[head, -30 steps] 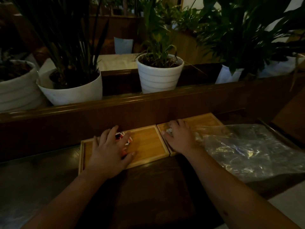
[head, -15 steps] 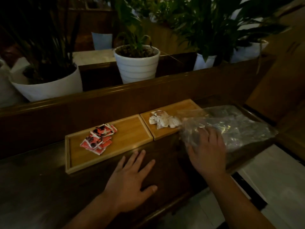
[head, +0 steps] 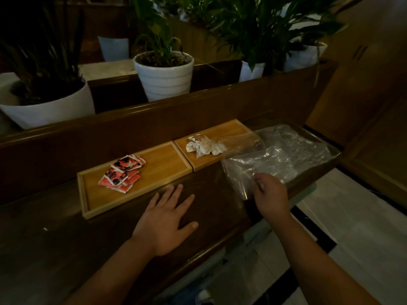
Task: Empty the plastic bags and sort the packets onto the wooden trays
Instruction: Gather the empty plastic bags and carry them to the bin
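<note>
Two wooden trays sit side by side on a dark wooden ledge. The left tray (head: pixel 167 164) holds a pile of red-and-black packets (head: pixel 122 174). The right tray (head: pixel 231 130) holds a heap of pale packets (head: pixel 204 146). Clear plastic bags (head: pixel 284 155) lie crumpled to the right, their edge overlapping the right tray. My right hand (head: pixel 269 194) pinches the near edge of the plastic. My left hand (head: pixel 167 221) rests flat on the ledge in front of the left tray, fingers spread, holding nothing.
A raised wooden rail (head: pixel 154 119) runs behind the trays. Beyond it stand white plant pots (head: pixel 164 75) with leafy plants. The ledge's front edge (head: pixel 211 245) drops to a pale tiled floor (head: pixel 352 227). A wooden panel (head: pixel 363 84) rises at the right.
Both hands left the trays, uncovering the packets. My left hand settled flat on the ledge. My right hand went to the plastic bags and closed its fingers on the near edge.
</note>
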